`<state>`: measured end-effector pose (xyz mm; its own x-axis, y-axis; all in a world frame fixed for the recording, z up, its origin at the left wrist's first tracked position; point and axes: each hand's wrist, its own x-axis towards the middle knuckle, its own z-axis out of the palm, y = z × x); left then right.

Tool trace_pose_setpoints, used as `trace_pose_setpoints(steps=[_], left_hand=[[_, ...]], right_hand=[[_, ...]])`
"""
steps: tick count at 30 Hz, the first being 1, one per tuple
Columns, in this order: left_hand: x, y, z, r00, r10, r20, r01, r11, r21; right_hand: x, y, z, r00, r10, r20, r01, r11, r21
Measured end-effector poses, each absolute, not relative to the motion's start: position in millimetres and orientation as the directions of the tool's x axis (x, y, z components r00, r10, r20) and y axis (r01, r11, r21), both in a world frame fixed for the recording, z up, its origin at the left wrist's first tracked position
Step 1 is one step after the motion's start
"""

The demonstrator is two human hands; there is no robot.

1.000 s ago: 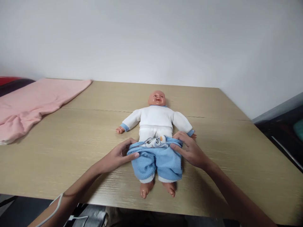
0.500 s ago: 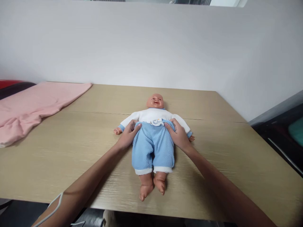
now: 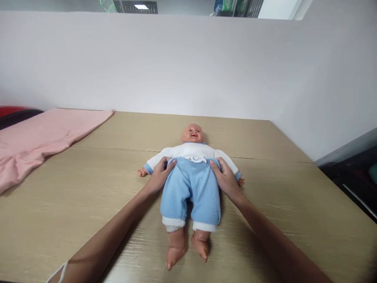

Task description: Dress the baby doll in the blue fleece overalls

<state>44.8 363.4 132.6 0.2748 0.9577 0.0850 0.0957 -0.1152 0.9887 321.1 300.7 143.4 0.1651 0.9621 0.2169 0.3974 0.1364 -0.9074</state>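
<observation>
Beyond the fingers a pale wall [image 3: 176,67] is seen, and beneath them a wooden table [image 3: 59,212] is extended. A pink cloth [image 3: 53,135] is laid well to the left of the left fingers. Between the two sets of fingers a doll [image 3: 192,134] is laid on its back, its head beyond the fingertips and its bare feet [image 3: 176,251] on the near side of them.

Blue trousers [image 3: 191,181] are worn by the doll, their legs spread between and nearer than the fingers. Their drawing-up is judged all but complete: both feet are passed through the cuffs [image 3: 204,226], and the waistband [image 3: 183,158] is brought up against the white shirt [image 3: 191,150], just beyond the fingers. Release of the waistband is not yet done.

As containers, only the garments can be named: the trunk and arms are enclosed by the shirt, the upper legs by the trousers.

By the left hand [image 3: 159,173] and the right hand [image 3: 227,177] opposite sides of the waistband are pinched, each thumb being laid in front and the fingers, partly hidden, curled behind; both grips are closed to the fabric's thickness. Midway between the thumbs a small white detail [image 3: 198,159] is shown, too small to be identified.
</observation>
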Motion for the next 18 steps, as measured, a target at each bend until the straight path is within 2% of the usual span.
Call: trace_pose_setpoints(steps=[5,7,10,13,18], left_hand=[[25.0,356.6,131.5,0.381,0.925,0.001,0.104,-0.044,0.994],[15.9,348.7,131.2,0.439,0.896,-0.07,0.043,0.056,0.997],[11.5,338.8,128.6,0.504,0.843,-0.186,-0.146,0.296,0.944],[15.6,335.2,126.5,0.485,0.838,-0.25,-0.294,0.425,0.856],[25.6,340.2,128.9,0.444,0.856,-0.263,-0.33,0.429,0.841]], right_hand=[[336.8,284.1,136.5,0.039,0.986,0.16,0.388,0.132,-0.912],[339.7,273.7,132.7,-0.002,0.993,0.12,0.342,0.113,-0.933],[335.9,266.8,128.2,0.007,1.0,0.018,0.054,0.017,-0.998],[327.0,268.6,127.5,0.058,0.995,-0.084,-0.207,-0.071,-0.976],[319.4,273.9,127.0,0.09,0.987,-0.132,-0.269,-0.104,-0.958]])
